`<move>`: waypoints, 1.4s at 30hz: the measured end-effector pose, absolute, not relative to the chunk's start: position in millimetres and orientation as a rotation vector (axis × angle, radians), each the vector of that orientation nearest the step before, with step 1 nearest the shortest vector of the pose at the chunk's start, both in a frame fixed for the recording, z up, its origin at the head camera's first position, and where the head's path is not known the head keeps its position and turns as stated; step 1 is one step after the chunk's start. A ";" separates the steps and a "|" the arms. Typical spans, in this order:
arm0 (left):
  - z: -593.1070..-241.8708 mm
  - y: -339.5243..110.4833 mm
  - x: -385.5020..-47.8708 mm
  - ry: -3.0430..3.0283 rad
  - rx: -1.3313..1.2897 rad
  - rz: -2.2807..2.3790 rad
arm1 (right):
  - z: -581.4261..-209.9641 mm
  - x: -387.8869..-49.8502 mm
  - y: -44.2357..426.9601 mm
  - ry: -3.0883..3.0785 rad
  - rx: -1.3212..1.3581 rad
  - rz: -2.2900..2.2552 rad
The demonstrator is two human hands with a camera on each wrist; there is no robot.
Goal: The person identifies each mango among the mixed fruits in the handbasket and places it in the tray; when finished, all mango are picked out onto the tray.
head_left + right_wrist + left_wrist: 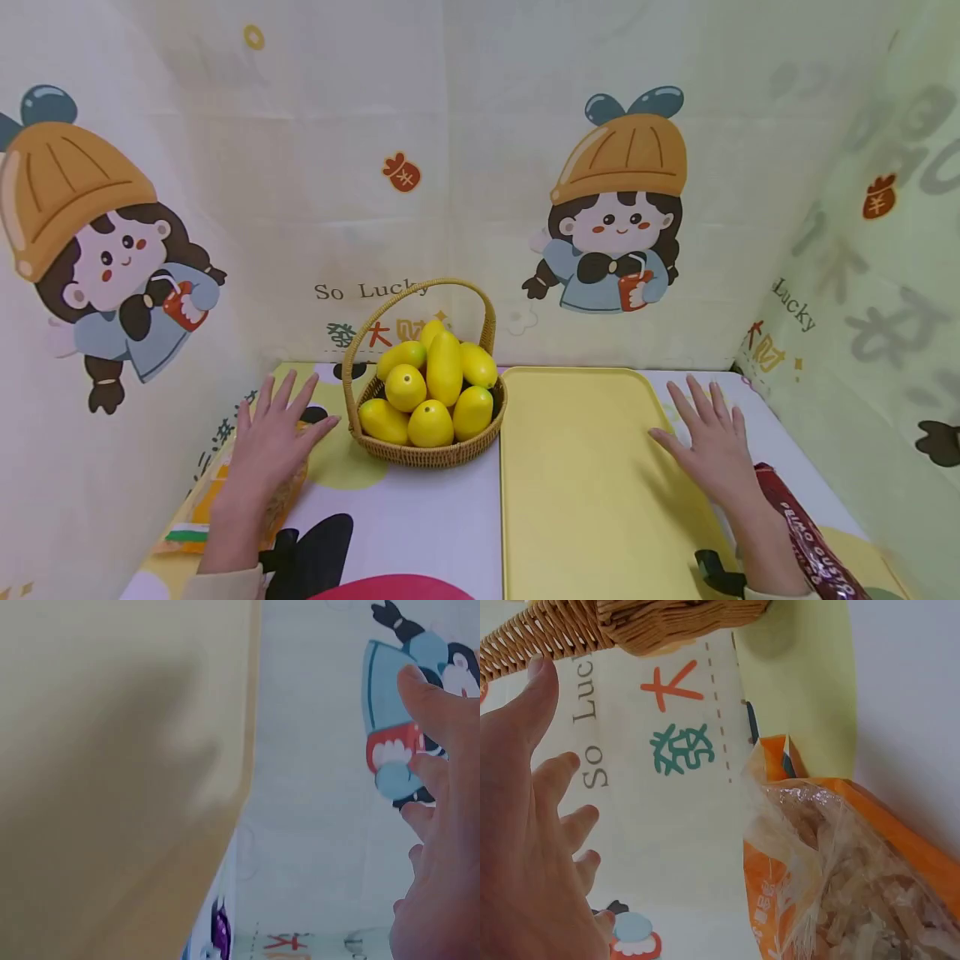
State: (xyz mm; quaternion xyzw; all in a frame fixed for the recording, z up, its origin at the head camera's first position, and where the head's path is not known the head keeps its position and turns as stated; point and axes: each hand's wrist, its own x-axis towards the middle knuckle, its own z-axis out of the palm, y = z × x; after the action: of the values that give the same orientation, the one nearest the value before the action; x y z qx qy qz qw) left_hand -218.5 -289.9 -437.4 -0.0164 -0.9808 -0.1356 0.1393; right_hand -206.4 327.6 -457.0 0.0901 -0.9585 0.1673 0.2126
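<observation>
My left hand (272, 446) hovers with fingers spread over an orange and clear plastic bag (198, 508), holding nothing. The left wrist view shows pale, dried-looking pieces inside that bag (862, 892). To the right of this hand stands a wicker basket (431, 456) with an arched handle, heaped with several yellow, mango-like fruits (444, 369). Fingers apart and free of any object, my right hand (712, 446) is held above the right edge of a yellow tray (573, 483). A dark red packet (806, 533) with white lettering lies beside the right wrist, partly hidden by the forearm.
Printed cloth walls (480, 208) with cartoon figures enclose the back and both sides. The tray lies flat on a patterned tablecloth (420, 525), its left edge close beside the basket. Dark straps (281, 550) sit at both wrists.
</observation>
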 end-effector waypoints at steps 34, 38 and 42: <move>-416.9 -259.4 -218.8 -2.842 -0.221 -0.580 | -449.9 -237.6 157.6 -2.700 0.617 0.660; -416.6 -254.9 -221.4 -2.842 -0.229 -0.661 | -449.2 -236.6 146.2 -2.695 0.670 0.686; -417.1 -250.2 -223.2 -2.824 -0.213 -0.755 | -447.6 -237.7 135.0 -2.669 0.689 0.710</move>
State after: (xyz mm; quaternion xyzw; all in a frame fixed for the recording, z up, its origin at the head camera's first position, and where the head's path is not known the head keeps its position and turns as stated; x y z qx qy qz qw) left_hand -223.2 -250.2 -417.1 -0.0724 -0.9582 -0.2560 0.1050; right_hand -237.7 135.0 -447.6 0.2394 -0.9275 0.2467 0.1469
